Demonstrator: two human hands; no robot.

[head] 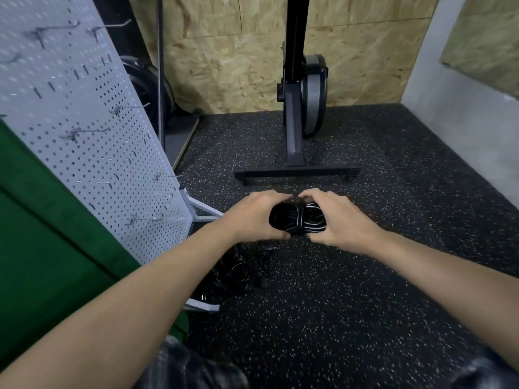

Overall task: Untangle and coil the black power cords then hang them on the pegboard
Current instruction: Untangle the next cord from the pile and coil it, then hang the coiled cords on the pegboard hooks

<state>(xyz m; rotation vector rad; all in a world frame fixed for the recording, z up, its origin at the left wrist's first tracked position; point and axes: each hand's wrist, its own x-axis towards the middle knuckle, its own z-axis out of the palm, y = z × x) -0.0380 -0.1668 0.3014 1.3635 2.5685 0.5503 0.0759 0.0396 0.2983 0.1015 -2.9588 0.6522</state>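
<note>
A coiled black power cord [297, 219], wrapped round its middle, is held in front of me above the floor. My left hand [252, 217] grips its left end and my right hand [342, 220] grips its right end, fingers curled over the top. More black cords [238, 272] lie in a loose tangle on the floor below my left forearm. The white pegboard [92, 130] stands at the left, tilted, with several metal hooks [84, 131] sticking out of it.
A green panel [47, 234] leans in front of the pegboard at the lower left. A black exercise machine [297, 169] with a wide foot bar stands ahead against an OSB wall. The speckled black rubber floor [351, 290] spreads to the right.
</note>
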